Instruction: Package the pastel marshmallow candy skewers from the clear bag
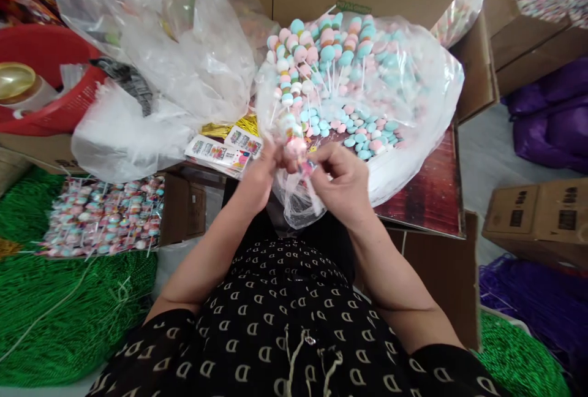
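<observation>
Close in front of me, both hands meet at a marshmallow skewer [295,147] in a clear plastic wrapper. My left hand [261,176], slightly blurred, has its fingers closed on the skewer's left side. The thumb and fingers of my right hand [342,179] pinch the gathered wrapper end, where a small coloured piece shows. Just beyond lie many pink, blue and white marshmallow skewers [328,48] on a large clear plastic bag [413,78]. Loose marshmallows [367,133] are scattered on the same plastic. Printed cards [215,153] sit left of my hands, beside gold twist ties [248,123].
A dark red table [427,195] carries the plastic. Crumpled bags [160,35] and a red basket [50,48] are at left. Below them stands a box of wrapped skewers [105,213]. Cardboard boxes [537,216] stand right; green strands [68,317] lie lower left.
</observation>
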Demonstrator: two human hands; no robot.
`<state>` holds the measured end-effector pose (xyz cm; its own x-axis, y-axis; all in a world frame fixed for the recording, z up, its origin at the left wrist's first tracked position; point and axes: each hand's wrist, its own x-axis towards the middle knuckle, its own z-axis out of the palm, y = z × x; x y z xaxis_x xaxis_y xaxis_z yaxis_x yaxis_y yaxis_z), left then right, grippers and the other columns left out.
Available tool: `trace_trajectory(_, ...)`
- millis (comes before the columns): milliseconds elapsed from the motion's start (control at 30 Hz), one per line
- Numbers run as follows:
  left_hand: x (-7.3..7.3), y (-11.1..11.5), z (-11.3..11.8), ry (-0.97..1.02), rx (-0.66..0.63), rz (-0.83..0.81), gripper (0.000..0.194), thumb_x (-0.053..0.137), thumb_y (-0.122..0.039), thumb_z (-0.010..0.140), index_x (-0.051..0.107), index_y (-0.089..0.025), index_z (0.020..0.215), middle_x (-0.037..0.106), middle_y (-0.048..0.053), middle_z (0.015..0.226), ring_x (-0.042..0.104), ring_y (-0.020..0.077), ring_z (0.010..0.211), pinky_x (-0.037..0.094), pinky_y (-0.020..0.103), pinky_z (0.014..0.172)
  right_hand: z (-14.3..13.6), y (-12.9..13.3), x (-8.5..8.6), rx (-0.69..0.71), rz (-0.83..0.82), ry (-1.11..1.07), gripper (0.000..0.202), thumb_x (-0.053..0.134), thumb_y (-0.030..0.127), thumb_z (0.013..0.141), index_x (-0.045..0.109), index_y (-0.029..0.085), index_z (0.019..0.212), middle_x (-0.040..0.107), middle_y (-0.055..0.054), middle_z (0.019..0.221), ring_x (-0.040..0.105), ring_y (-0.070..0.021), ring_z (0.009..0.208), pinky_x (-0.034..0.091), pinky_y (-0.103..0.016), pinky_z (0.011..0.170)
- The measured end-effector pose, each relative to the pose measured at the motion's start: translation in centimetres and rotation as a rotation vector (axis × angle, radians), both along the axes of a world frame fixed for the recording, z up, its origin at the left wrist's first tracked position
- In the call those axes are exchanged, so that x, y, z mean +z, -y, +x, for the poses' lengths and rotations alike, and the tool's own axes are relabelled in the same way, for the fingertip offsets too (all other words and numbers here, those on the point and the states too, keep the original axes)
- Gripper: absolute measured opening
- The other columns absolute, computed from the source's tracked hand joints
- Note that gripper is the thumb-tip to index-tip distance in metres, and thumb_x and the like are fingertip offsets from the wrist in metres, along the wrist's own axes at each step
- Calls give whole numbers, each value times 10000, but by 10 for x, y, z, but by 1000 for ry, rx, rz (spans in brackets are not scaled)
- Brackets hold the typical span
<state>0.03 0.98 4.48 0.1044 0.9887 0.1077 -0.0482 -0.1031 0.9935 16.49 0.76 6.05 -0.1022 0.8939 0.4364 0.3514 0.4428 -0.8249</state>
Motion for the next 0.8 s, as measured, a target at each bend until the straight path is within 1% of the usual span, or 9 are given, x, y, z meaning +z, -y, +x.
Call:
trace_trajectory(100, 2, -1, -12, 206, 50, -75, 666, 385, -731, 1011, 708, -227, 720, 573, 22, 613, 585, 167, 649, 519, 328, 684, -1, 2, -7, 60, -42, 56, 122, 626, 206, 864, 616, 212, 742, 610, 42, 657, 489, -97, 574, 396, -257, 559)
trace_trajectory(200, 2, 8, -19, 58, -159, -162, 634, 548, -720, 952, 707, -205, 620, 482, 8, 516, 492, 133, 533, 431, 291, 557, 5, -5, -8, -53, -62, 64, 126, 621, 241, 887, 621, 217, 764, 608, 42, 651, 487, -102, 572, 398, -259, 552)
trace_trajectory(300, -5, 10, -12, -6, -203, -235, 664, 554, -758, 924, 684, -199, 589, 513, 14, 508, 473, 127, 516, 406, 280, 524, 9, -4, -2, -95, 14, 94, 121, 609, 225, 900, 629, 224, 780, 630, 27, 687, 514, -114, 612, 428, -270, 588)
trace_trajectory(367, -10, 6, -4, 90, -156, -251, 604, 594, -732, 916, 705, -199, 656, 584, 20, 586, 515, 131, 568, 447, 273, 561, 8, 2, -1, -40, 44, 124, 128, 599, 191, 884, 623, 224, 763, 635, 24, 691, 515, -113, 615, 439, -270, 602)
trace_trajectory(467, -13, 2, 1, 203, -113, -189, 328, 814, -516, 826, 783, -241, 1000, 689, 9, 805, 610, 142, 734, 524, 269, 698, 6, 12, -9, 32, -18, 119, 147, 597, 176, 874, 610, 218, 733, 619, 33, 665, 495, -103, 591, 438, -258, 600)
trace_trajectory(533, -13, 4, 0, 163, -117, -95, 421, 862, -381, 781, 758, -289, 1179, 718, 3, 932, 644, 161, 868, 551, 296, 826, 7, 15, -17, 35, -101, 71, 146, 622, 208, 891, 622, 214, 745, 609, 37, 663, 498, -102, 591, 432, -254, 590)
trace_trajectory(667, -14, 11, -3, -52, -131, 157, 242, 792, -305, 873, 787, -307, 1115, 725, 26, 1061, 646, 190, 1042, 518, 359, 1008, 18, 14, -27, 109, -228, -114, 182, 715, 369, 926, 670, 220, 831, 664, 14, 771, 595, -133, 700, 501, -280, 654)
trace_trajectory(733, -15, 15, 0, -68, -144, 256, 162, 770, -299, 909, 803, -323, 1066, 720, 28, 1058, 657, 189, 1051, 517, 376, 1022, 26, 14, -29, 196, -244, -205, 257, 750, 468, 915, 679, 230, 847, 728, -30, 961, 678, -170, 886, 566, -332, 789)
trace_trajectory(800, -19, 18, 8, -31, -167, 321, 123, 776, -317, 914, 812, -341, 1029, 715, 30, 1087, 669, 193, 1084, 532, 394, 1025, 34, 17, -31, 265, -255, -272, 320, 752, 538, 905, 679, 235, 832, 730, -71, 1220, 693, -214, 1119, 574, -407, 955)
